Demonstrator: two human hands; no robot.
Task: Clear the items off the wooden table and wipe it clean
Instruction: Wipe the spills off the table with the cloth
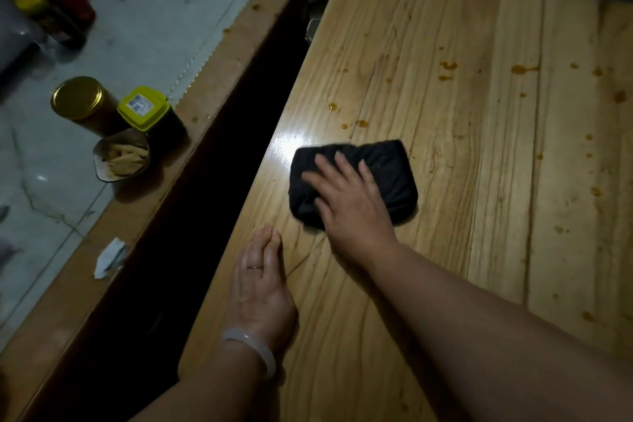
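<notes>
Your black cloth (pixel 356 178) lies folded on the wooden worktop (pixel 479 216), near its left edge. Your right hand (pixel 346 195) presses flat on the cloth, fingers straight and slightly spread, gripping nothing. Your left hand (pixel 262 288) rests on the worktop just nearer you than the cloth, fingers straight and together, holding nothing; a pale bangle (pixel 250 349) circles its wrist. Beyond and right of the cloth, orange sauce spots (pixel 448 66) dot the wood. Left of the cloth, across a dark gap, a second worktop (pixel 137 45) carries a gold-lidded jar (pixel 79 100), a yellow-lidded container (pixel 145 109) and a bowl of food strips (pixel 121 156).
</notes>
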